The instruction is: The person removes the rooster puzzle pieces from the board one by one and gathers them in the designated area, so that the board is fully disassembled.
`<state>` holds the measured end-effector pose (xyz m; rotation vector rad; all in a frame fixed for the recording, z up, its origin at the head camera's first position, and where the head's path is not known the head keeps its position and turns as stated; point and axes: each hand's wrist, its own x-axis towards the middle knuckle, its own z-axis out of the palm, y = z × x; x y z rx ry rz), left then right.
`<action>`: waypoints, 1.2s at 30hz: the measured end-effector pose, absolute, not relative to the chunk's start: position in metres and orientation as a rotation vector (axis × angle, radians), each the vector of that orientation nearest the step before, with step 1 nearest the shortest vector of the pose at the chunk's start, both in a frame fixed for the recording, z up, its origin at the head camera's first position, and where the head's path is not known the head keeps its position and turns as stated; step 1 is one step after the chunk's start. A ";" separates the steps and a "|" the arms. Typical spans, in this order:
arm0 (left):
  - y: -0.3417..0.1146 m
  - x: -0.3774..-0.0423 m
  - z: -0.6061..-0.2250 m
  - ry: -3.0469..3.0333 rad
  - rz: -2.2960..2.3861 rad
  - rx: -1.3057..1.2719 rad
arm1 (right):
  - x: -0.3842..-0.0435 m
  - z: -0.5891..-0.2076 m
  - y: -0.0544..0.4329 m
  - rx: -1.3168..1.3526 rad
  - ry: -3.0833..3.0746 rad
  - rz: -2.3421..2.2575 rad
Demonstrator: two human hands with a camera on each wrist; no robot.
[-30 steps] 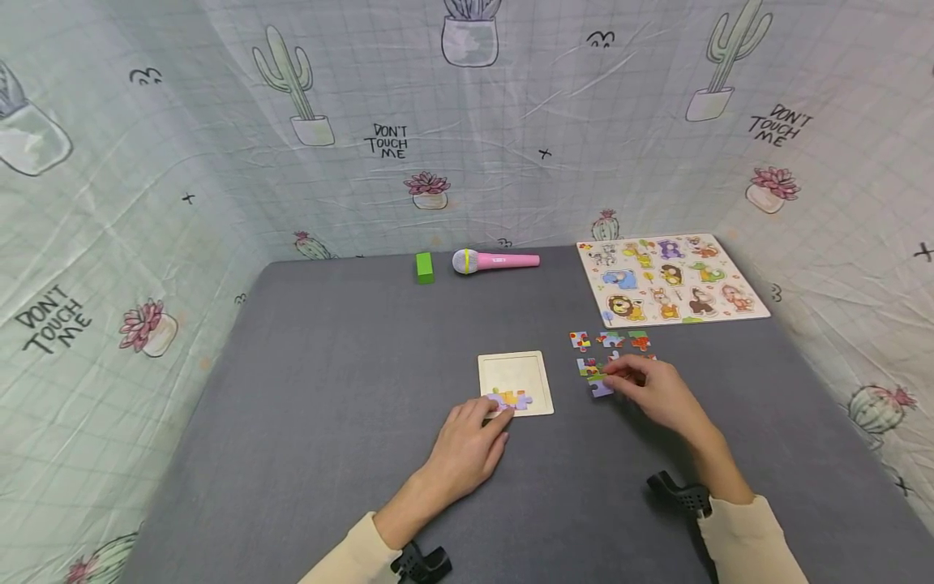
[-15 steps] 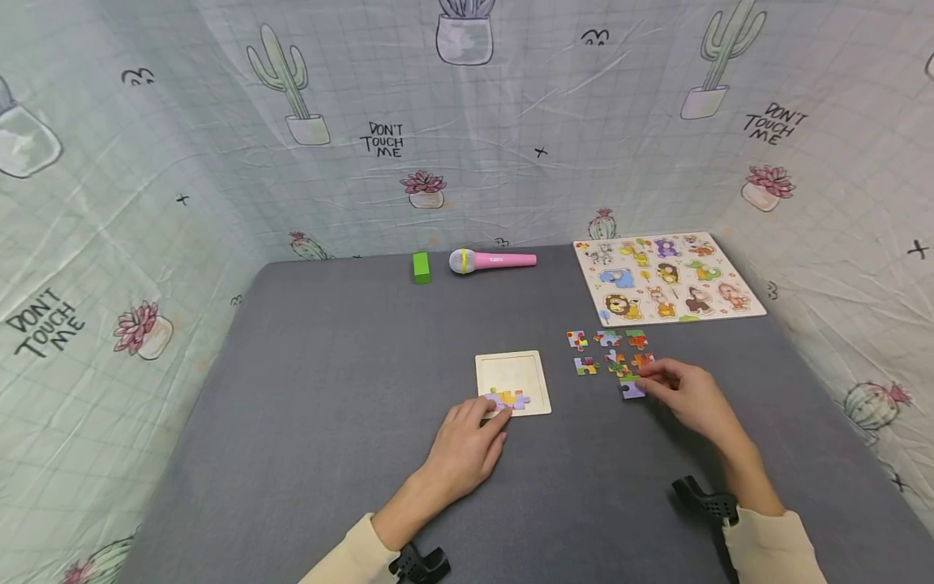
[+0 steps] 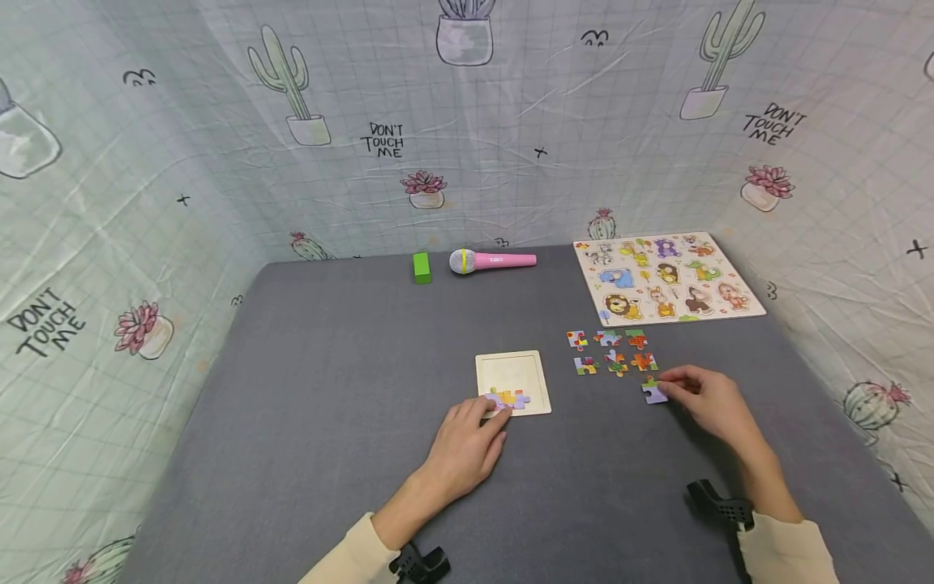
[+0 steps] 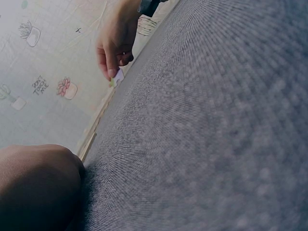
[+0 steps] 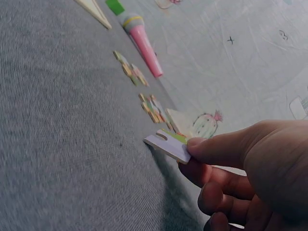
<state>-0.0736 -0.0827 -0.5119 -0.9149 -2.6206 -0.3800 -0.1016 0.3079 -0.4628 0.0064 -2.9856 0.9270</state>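
Note:
My right hand pinches a purple and green jigsaw piece by its edge, between thumb and fingers. In the right wrist view the piece is tilted, held over the grey cloth. A square wooden puzzle tray lies in front of my left hand. That hand rests with loosely bent fingers at the tray's lower left corner, fingertips on a row of joined purple and yellow pieces. Several loose jigsaw pieces lie in two rows between the tray and my right hand.
A wooden animal board lies at the back right. A pink toy microphone and a green block sit along the back edge. Cloth walls with cactus prints enclose the grey table.
My right hand has moved right, carrying the purple and green jigsaw piece away from the loose pieces. My left hand has stayed on the tray.

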 end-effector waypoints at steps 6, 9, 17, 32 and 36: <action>-0.082 -0.074 -0.512 -2.623 -0.392 -0.916 | -0.101 -0.464 0.309 -0.013 -2.999 0.877; -0.082 -0.074 -0.511 -2.631 -0.390 -0.915 | -0.102 -0.465 0.310 -0.014 -3.004 0.861; -0.083 -0.074 -0.511 -2.639 -0.390 -0.913 | -0.105 -0.469 0.311 -0.021 -3.027 0.817; -0.083 -0.074 -0.511 -2.633 -0.388 -0.917 | -0.104 -0.469 0.309 0.012 -3.048 0.805; -0.083 -0.074 -0.511 -2.638 -0.386 -0.917 | -0.106 -0.466 0.308 0.002 -3.042 0.809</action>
